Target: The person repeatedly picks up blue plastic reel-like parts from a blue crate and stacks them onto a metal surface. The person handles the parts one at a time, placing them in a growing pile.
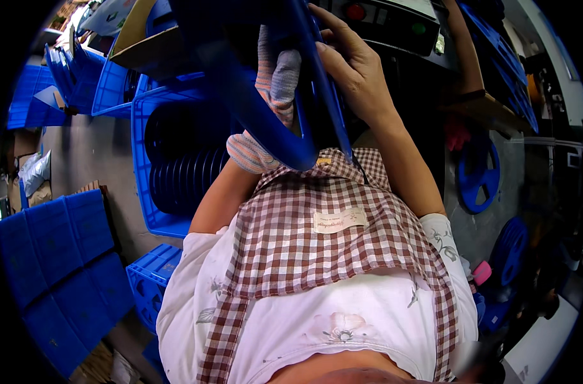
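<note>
a blue plastic reel (288,144) touches the bent fingers of the bare right hand (362,73) and partly hides the gloved left hand (283,83). nobody can tell if either pinches it.

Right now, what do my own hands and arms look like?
Your left hand wears a striped glove in grey and orange; your right hand is bare. Both forearms are uncovered beyond short white sleeves, the right one showing a greyish leafy print.
</note>
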